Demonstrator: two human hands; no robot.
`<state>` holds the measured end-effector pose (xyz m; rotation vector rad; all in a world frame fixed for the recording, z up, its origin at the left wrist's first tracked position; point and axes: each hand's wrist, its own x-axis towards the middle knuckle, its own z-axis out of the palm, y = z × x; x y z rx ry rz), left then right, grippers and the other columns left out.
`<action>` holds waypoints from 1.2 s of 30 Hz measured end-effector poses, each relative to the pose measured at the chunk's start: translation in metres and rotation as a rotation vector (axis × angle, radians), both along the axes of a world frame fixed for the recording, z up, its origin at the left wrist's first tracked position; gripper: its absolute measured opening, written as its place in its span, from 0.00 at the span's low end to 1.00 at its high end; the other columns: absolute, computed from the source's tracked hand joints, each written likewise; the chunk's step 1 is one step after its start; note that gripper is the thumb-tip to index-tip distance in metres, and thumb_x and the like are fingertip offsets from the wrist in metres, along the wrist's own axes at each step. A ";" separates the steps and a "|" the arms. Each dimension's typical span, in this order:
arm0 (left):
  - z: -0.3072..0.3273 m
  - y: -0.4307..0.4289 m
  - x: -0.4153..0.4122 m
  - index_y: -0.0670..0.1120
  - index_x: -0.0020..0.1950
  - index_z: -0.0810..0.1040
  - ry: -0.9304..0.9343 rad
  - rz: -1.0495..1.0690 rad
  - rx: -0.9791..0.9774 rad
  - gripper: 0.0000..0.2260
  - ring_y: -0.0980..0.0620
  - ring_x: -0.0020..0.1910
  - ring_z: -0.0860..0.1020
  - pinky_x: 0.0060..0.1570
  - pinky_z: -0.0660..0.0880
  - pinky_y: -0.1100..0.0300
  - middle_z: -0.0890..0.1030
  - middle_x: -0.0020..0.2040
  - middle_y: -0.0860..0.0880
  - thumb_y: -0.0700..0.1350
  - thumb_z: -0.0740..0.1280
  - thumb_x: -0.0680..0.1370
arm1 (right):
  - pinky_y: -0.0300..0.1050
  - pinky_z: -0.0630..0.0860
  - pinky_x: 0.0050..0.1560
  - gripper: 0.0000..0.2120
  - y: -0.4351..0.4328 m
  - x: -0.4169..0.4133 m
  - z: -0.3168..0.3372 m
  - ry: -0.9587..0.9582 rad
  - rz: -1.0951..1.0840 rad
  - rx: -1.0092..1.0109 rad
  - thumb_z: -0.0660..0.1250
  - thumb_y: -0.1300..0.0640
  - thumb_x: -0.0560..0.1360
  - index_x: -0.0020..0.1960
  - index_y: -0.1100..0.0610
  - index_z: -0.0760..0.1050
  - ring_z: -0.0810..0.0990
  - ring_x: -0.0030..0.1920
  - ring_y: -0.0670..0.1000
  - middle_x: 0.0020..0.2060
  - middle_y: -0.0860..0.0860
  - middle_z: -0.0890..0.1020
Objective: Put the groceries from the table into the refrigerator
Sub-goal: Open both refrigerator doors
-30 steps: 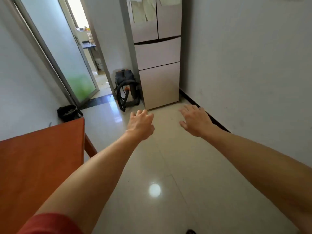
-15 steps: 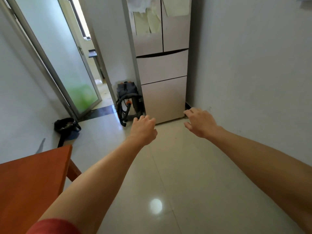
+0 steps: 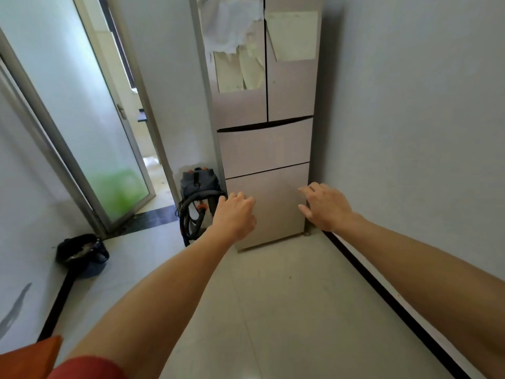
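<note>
Facing one refrigerator (image 3: pixel 264 149): one left hand (image 3: pixel 235 216), one right hand (image 3: pixel 329 209), empty, fingers (image 3: pixel 310 190) relaxed.

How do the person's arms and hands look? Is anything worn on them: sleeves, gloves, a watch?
The left hand and the right hand are bare: no gloves, and no watch or bracelet shows at either wrist. A red sleeve covers the upper left arm at the bottom edge. The right arm is bare as far as it shows.

Home, refrigerator (image 3: pixel 266 143), tiled floor (image 3: pixel 287 310), glass door (image 3: pixel 82 119)
</note>
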<state>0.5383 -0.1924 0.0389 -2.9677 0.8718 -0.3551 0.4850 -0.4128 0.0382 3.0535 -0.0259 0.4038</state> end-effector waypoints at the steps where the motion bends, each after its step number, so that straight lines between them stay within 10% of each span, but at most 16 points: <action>1: 0.009 -0.006 0.025 0.46 0.63 0.73 -0.021 -0.009 0.004 0.15 0.44 0.58 0.71 0.58 0.66 0.48 0.74 0.58 0.45 0.49 0.61 0.78 | 0.53 0.74 0.56 0.21 -0.005 0.022 0.005 -0.014 -0.008 0.008 0.59 0.47 0.79 0.69 0.55 0.67 0.74 0.59 0.56 0.60 0.55 0.75; 23: 0.045 -0.194 0.466 0.46 0.64 0.71 -0.091 -0.036 -0.010 0.15 0.44 0.60 0.71 0.60 0.67 0.49 0.74 0.61 0.46 0.49 0.60 0.79 | 0.52 0.75 0.54 0.22 -0.204 0.457 0.023 -0.033 -0.075 0.136 0.57 0.45 0.80 0.71 0.54 0.65 0.75 0.61 0.55 0.64 0.53 0.74; 36: 0.048 -0.260 0.703 0.39 0.52 0.75 -0.392 -0.202 -0.039 0.09 0.37 0.63 0.70 0.61 0.67 0.45 0.73 0.62 0.36 0.42 0.62 0.75 | 0.47 0.70 0.58 0.23 -0.242 0.688 -0.006 -0.037 -0.155 0.569 0.60 0.48 0.81 0.71 0.59 0.66 0.73 0.64 0.57 0.66 0.57 0.74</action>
